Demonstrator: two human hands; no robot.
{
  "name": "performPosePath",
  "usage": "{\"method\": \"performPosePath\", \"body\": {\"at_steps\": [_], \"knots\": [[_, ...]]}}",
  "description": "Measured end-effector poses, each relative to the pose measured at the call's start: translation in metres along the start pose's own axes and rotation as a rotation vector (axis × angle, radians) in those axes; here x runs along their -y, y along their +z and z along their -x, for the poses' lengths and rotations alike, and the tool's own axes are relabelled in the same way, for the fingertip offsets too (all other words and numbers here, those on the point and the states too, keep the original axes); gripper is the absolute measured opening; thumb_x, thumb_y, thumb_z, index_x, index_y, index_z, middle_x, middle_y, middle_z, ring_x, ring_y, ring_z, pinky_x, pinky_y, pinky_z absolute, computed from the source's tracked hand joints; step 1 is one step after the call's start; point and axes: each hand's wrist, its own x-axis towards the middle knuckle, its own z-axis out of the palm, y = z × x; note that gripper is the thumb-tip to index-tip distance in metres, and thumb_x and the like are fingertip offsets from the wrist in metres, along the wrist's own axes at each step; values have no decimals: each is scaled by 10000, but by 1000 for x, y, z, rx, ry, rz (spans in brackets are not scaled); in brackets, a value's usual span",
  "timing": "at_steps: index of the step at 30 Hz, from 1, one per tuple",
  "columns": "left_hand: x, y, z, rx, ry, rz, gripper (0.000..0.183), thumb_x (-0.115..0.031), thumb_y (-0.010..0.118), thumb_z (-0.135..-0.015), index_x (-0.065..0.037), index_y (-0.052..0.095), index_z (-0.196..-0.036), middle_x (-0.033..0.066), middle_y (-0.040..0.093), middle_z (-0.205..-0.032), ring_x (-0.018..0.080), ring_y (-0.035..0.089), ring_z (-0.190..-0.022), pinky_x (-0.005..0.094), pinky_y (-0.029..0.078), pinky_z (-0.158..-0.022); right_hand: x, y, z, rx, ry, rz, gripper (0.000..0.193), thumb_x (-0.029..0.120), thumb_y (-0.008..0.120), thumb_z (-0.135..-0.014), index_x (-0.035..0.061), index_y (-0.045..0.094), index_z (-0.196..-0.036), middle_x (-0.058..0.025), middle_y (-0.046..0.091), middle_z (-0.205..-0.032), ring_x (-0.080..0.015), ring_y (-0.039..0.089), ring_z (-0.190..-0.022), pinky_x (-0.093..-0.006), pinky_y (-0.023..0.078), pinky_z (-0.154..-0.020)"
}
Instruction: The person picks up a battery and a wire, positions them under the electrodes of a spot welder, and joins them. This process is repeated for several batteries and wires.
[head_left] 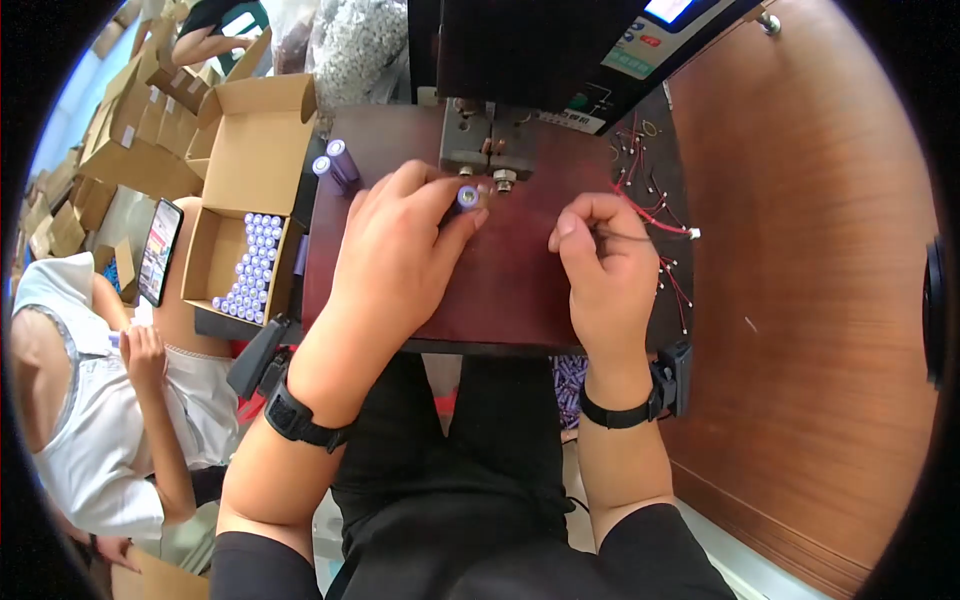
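Below the machine (530, 50), left hand (402, 230) pinches battery (467, 198); right hand (610, 250) curls.

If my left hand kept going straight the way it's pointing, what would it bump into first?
Probably the metal bolt on the black machine, just ahead of the purple cell in your left hand, though their relative heights are unclear.

The purple cylindrical cell (468, 197) is smooth and plastic-wrapped, metal at its end. The dark red bench (510, 275) looks smooth and faintly glossy; the grey block-shaped machine head (465, 147), metallic; the brown open-lidded box (258, 125), matt cardboard; the tall brown panel (800, 250), grained wood with slight sheen.
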Motion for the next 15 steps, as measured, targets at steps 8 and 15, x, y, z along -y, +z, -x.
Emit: {"method": "performPosePath", "body": {"at_steps": [8,15], "knots": [[0,4,-8,-23,8,-124,183,-186,722,-893,-46,680,-1002,133,629,-1006,376,616,-978,466,475,-837,0,5,-2,-24,7,102,62,47,680,-931,8,642,-962,19,626,-820,-39,540,-730,-213,454,-662],[5,9,-5,-99,77,-213,164,-211,720,-897,-65,676,-959,91,602,-951,330,623,-931,449,471,-795,3,7,-2,-23,-46,208,63,39,690,-891,0,650,-920,-21,662,-809,-69,585,-744,-231,489,-704]]}}
